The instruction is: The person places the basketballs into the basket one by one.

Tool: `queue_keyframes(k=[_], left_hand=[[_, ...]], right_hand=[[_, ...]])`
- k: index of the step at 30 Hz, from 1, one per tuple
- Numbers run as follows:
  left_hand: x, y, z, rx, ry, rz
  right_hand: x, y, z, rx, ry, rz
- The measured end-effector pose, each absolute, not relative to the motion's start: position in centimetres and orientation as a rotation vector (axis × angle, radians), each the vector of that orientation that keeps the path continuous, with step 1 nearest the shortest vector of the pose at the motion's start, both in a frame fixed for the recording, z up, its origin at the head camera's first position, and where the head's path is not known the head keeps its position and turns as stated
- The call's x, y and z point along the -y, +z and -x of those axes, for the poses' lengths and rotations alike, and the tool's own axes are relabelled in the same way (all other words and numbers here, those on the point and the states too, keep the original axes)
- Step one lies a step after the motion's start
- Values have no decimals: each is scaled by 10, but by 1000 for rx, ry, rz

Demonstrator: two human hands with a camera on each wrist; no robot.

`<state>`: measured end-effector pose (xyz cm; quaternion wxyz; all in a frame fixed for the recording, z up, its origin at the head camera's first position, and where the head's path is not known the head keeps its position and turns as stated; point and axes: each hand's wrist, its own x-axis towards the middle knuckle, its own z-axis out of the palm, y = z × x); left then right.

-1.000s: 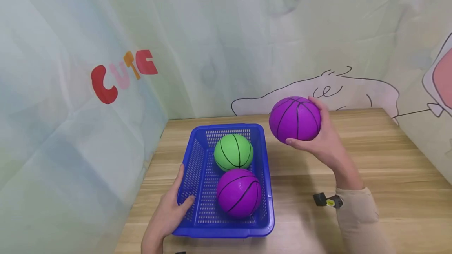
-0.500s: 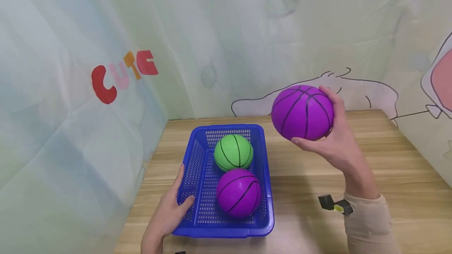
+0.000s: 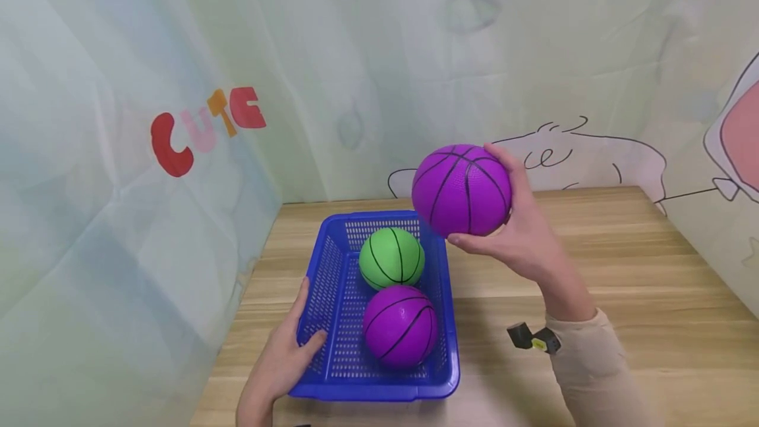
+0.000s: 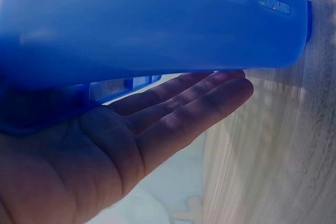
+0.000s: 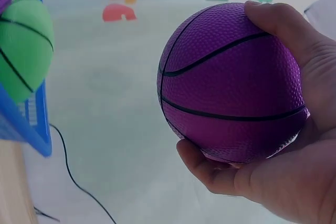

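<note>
My right hand point(image 3: 524, 232) grips a purple mini basketball point(image 3: 461, 191) from its right side, thumb below and fingers at the top in the head view. The ball is in the air, over the back right corner of a blue plastic basket point(image 3: 379, 390). In the right wrist view, fingers and thumb wrap round the purple ball point(image 5: 231, 87). Inside the basket, a green mini basketball point(image 3: 391, 257) lies behind a second purple ball point(image 3: 400, 327). My left hand point(image 3: 281, 354) holds the basket's left side, thumb over the rim; in the left wrist view its fingers point(image 4: 184, 114) extend along the outside.
The basket stands on a wood-grain table point(image 3: 622, 282). A printed cloth wall point(image 3: 356, 84) rises behind the table and along both sides. In the right wrist view, a thin black cable point(image 5: 68, 161) hangs near the basket.
The right hand with the purple ball rose and drifted right, then swung left to the basket's back right corner. The left hand, basket and the balls inside have stayed put.
</note>
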<state>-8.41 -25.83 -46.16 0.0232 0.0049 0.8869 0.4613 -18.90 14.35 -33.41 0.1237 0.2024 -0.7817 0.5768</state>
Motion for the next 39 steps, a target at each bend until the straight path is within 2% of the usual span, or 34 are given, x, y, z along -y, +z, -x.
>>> queue_keyframes(k=[19,33,39], left_hand=[[259,-463,86,-2751,1434,-35],[258,-461,88,-2784,1378,-50],[259,-462,87,-2801,1377,-82]], right_hand=[[-59,-320,199,2208,1891,-897],[-12,-338,203,2325,1838,-1025],[-3,-350,201,2483,1707,-982]])
